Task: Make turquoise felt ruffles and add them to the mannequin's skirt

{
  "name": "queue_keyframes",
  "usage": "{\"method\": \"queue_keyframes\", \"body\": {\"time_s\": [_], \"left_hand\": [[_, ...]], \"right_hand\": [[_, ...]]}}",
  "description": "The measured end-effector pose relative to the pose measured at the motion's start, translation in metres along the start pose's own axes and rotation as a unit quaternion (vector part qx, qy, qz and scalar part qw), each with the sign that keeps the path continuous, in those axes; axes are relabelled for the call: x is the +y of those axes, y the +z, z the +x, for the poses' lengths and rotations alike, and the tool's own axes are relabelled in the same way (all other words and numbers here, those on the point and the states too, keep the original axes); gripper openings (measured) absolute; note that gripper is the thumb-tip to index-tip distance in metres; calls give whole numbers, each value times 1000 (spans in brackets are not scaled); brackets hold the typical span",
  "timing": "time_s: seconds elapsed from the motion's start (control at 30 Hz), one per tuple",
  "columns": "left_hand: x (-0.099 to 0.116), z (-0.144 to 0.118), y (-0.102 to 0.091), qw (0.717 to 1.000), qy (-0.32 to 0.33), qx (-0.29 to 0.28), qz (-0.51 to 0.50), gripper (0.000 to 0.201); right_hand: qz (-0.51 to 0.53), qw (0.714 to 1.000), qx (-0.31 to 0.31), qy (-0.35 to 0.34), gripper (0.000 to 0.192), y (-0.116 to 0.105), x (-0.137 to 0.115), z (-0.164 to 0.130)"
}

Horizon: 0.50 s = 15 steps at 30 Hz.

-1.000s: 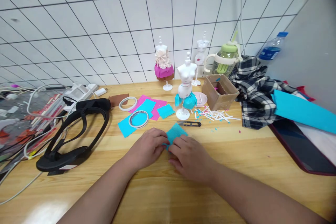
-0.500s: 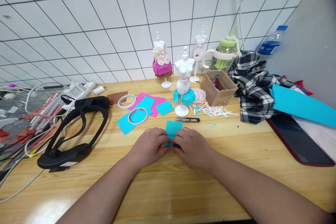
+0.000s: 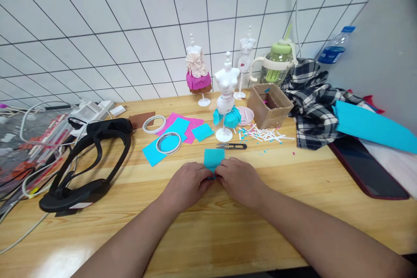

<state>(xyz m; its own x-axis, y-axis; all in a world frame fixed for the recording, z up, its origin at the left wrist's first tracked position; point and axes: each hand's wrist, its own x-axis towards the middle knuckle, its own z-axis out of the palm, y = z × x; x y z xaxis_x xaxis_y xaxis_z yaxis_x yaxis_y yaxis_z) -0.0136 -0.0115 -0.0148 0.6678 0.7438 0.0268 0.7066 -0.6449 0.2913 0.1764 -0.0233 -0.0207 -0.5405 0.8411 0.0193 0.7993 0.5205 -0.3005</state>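
A small piece of blue crepe paper (image 3: 214,157) lies before me on the wooden table, its near edge pinched between both hands. My left hand (image 3: 192,184) is closed on the left end of that edge, my right hand (image 3: 239,181) on the right end. The fingertips almost meet, and they hide the edge itself. Just beyond the paper lie black thread snips (image 3: 237,146). Behind these stands a white mini dress form (image 3: 226,80) with blue puffs of paper round its lower part.
Rolls of tape (image 3: 168,143) rest on blue and pink sheets (image 3: 195,124) to the left. A black headset strap (image 3: 87,169) and cables lie farther left. Paper strips (image 3: 265,134), a cardboard box (image 3: 276,115), a checked cloth (image 3: 309,126) and a phone (image 3: 371,171) are on the right.
My fingers have drawn closer together at the paper's near edge, and less of the paper shows below. The whole view has shifted slightly.
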Motion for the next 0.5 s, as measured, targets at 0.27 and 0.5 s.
{"method": "queue_keyframes", "body": {"time_s": [0.27,0.5], "left_hand": [[2,0,-3,1000,1,9,25,20],[1,0,0,1000,-11,6,-3,21]], "right_hand": [[21,999,-22,22,16,-1,3,3],[25,1000,1,-3,16,2,7,2]]}}
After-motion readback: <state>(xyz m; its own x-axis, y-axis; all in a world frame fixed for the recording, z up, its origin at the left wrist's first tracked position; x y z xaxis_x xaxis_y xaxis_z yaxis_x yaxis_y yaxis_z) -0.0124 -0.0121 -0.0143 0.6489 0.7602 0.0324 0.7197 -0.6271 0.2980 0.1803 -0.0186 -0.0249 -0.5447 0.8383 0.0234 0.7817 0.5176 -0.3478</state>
